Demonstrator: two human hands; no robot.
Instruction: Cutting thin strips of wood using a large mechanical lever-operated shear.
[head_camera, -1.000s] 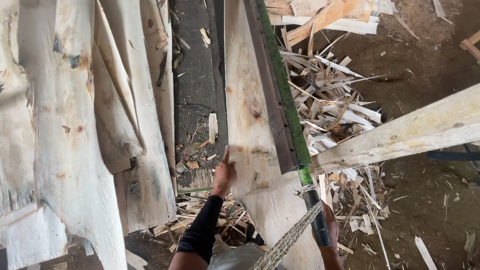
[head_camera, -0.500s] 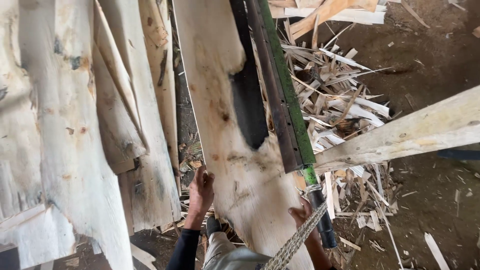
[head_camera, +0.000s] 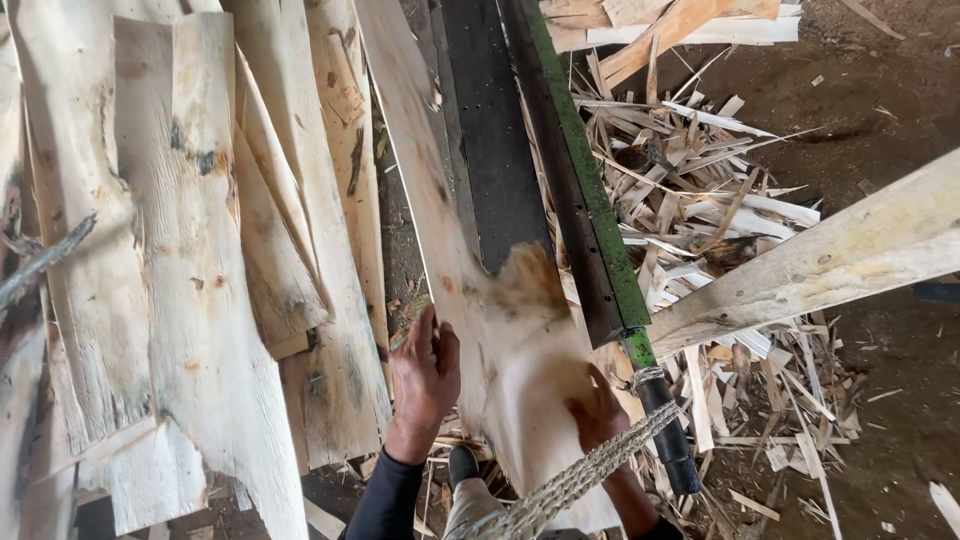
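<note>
A long thin sheet of pale wood veneer (head_camera: 470, 290) runs from the top centre down toward me, tilted and blurred. My left hand (head_camera: 425, 380) grips its left edge low down, in a dark sleeve. My right hand (head_camera: 597, 412) holds the sheet's lower right edge, partly hidden behind the wood and a braided rope (head_camera: 580, 478). The sheet lies over a black machine bed (head_camera: 495, 150) with a green-edged steel bar (head_camera: 590, 200) along its right side.
A stack of veneer sheets (head_camera: 190, 270) fills the left. Wood scraps and splinters (head_camera: 700, 190) pile up right of the green bar. A thick pale beam (head_camera: 830, 265) crosses the right side. A black handle (head_camera: 668, 440) ends the bar. Dirt floor lies far right.
The veneer sheet has swung leftward and tilted, uncovering the black bed. My left hand shifted along its left edge, and my right hand came up onto its lower right edge.
</note>
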